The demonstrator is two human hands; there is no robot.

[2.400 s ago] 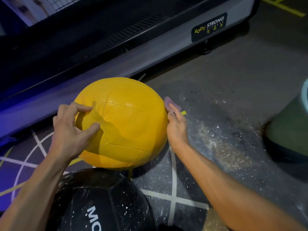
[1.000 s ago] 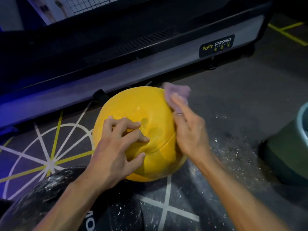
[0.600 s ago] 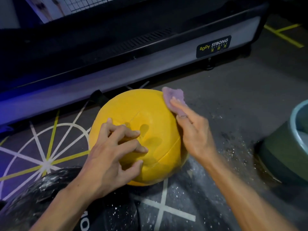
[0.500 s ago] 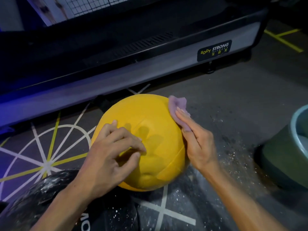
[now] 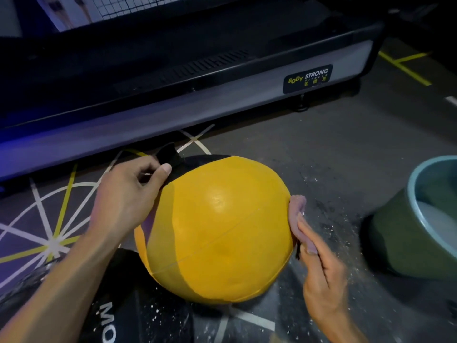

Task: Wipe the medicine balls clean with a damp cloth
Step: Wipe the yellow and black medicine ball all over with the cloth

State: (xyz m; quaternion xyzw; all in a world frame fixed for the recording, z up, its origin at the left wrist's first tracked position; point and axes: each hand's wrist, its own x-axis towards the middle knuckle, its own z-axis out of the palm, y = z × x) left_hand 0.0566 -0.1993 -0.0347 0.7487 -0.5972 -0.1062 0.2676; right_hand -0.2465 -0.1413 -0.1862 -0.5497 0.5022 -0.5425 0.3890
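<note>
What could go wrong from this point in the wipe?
The yellow ball is steadied only by the left hand at its far edge, so it may roll. The cloth sits under straight right hand fingers and could slip. The basin of water stands close by.

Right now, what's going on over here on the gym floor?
A person is wiping a yellow ball on the floor. The right hand presses a pinkish cloth against the ball's right side, while the left hand grips a black part at its upper left to steady it. A speckled black ball sits in front, and a green basin stands to the right.
</note>
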